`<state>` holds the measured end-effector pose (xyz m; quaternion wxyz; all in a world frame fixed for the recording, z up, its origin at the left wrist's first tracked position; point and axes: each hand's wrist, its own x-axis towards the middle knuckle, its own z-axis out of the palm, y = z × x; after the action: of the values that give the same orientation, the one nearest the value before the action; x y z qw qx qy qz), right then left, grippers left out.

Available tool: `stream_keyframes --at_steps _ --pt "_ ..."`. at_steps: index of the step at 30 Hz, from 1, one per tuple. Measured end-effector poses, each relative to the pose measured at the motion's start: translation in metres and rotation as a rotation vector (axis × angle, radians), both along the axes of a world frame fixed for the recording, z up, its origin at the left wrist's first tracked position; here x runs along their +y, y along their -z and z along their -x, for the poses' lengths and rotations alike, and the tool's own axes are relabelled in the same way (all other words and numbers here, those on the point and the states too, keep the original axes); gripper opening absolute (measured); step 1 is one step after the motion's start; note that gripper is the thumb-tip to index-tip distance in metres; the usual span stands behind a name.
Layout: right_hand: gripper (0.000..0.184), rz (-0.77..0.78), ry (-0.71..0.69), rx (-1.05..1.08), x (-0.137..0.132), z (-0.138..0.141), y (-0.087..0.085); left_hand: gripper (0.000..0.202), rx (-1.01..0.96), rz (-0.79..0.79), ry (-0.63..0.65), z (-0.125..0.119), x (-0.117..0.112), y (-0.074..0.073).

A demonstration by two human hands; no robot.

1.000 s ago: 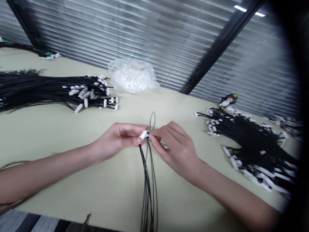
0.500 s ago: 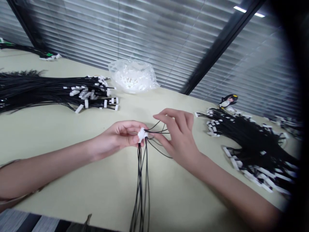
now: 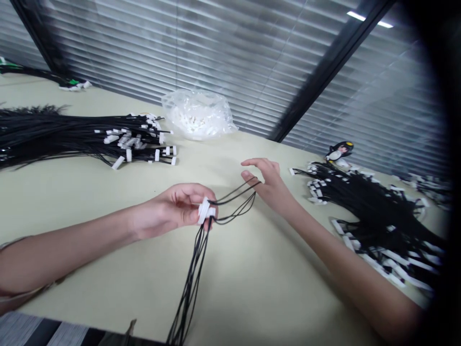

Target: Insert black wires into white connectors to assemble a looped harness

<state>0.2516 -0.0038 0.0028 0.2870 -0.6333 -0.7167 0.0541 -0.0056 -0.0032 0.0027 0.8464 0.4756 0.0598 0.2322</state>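
Note:
My left hand (image 3: 182,205) pinches white plastic wire connectors (image 3: 204,210) between thumb and fingers above the table. Thin black wires (image 3: 192,274) run from the connectors down past the table's front edge. Other black wires (image 3: 236,193) from the same connectors arc to the right and reach the base of my right thumb, where they seem to hang in a loop. My right hand (image 3: 264,178) is raised with thumb and forefinger apart; nothing shows pinched between the fingertips. Its other fingers are partly hidden.
A thick bundle of black wires with white connectors (image 3: 126,139) lies at left. A clear plastic bag (image 3: 198,115) of small white parts stands by the window blinds. More bundled wires (image 3: 382,206) lie at right, beside a penguin figure (image 3: 338,154).
My right hand has moved up and right from the connectors, its fingers spreading and the looped wires drawn along. My left hand has tilted the connectors slightly, and the hanging wires have swung left.

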Motion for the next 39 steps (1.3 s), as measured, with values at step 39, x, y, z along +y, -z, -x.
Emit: stream_keyframes --at_steps 39 --pt "0.008 -0.764 -0.706 -0.512 -0.056 0.049 -0.034 0.027 0.225 0.131 -0.306 -0.005 0.006 0.004"
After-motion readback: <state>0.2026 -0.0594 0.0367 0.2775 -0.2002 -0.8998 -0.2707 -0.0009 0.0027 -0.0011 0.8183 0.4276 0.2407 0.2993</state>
